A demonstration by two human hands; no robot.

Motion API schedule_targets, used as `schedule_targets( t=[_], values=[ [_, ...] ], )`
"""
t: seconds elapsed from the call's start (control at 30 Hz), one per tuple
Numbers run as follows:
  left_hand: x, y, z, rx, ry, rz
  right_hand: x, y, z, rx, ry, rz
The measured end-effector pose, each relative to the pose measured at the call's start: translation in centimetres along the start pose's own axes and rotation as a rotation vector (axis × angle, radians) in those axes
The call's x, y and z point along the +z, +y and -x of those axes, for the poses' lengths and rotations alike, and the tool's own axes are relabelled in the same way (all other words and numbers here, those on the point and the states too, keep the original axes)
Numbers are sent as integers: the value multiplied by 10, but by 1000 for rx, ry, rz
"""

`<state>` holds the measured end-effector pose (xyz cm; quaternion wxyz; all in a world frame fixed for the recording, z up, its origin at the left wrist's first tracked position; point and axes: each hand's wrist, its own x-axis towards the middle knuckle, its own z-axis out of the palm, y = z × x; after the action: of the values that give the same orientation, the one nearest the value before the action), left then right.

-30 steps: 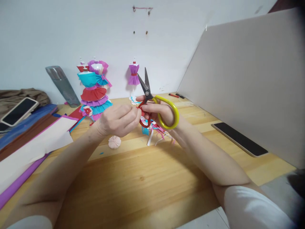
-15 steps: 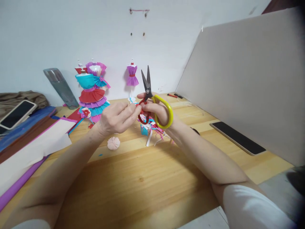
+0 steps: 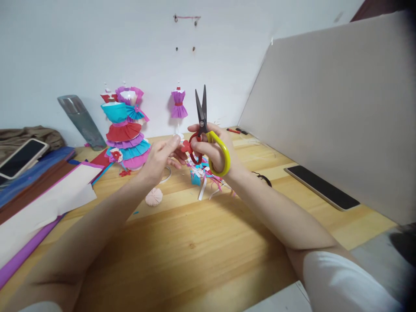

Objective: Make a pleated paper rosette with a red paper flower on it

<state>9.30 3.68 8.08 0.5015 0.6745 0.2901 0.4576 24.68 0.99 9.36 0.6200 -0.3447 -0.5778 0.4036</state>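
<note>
My right hand [image 3: 214, 149] is closed around scissors [image 3: 203, 123] with one yellow and one red handle loop. Their dark blades point up, slightly parted. A small red paper flower [image 3: 186, 146] sits at the same hand's thumb tip, seemingly pinched there. Just to its left is my left hand [image 3: 164, 157], fingers apart and nothing visible between them; whether a fingertip touches the flower I cannot tell. Below the left hand, a pale pink pleated paper rosette [image 3: 154, 197] lies on the wooden table [image 3: 191, 247]. A heap of paper scraps [image 3: 203, 173] lies beneath the hands.
Small dress forms in layered paper dresses [image 3: 125, 130] stand at the back left, and one in a purple dress [image 3: 178, 104] stands near the wall. Coloured paper sheets [image 3: 48, 195], a phone [image 3: 24, 158] and a tilted bottle [image 3: 82, 121] are left; a black-topped slab [image 3: 321, 187] lies right.
My left hand has drawn back a little and its fingers have spread, so the red flower shows at my right thumb. The scissors have turned slightly more upright.
</note>
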Motion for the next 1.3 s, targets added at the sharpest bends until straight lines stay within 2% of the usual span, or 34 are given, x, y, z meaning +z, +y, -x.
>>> schedule_targets(
  t=[0.07, 0.2, 0.4, 0.63, 1.3],
  values=[
    [2, 5, 1, -74, -46, 87, 0, 0, 1, -15, -12, 9],
    [3, 14, 3, -112, -31, 88, -1, 1, 1, -18, -16, 32],
    [2, 16, 5, -95, -30, 168, 0, 1, 0, -14, -1, 59],
    [6, 18, 5, -91, 23, 46, 0, 2, 1, 1, -6, 68],
    [5, 16, 5, -92, 17, 57, 1, 2, 0, -9, -12, 27]
  ],
)
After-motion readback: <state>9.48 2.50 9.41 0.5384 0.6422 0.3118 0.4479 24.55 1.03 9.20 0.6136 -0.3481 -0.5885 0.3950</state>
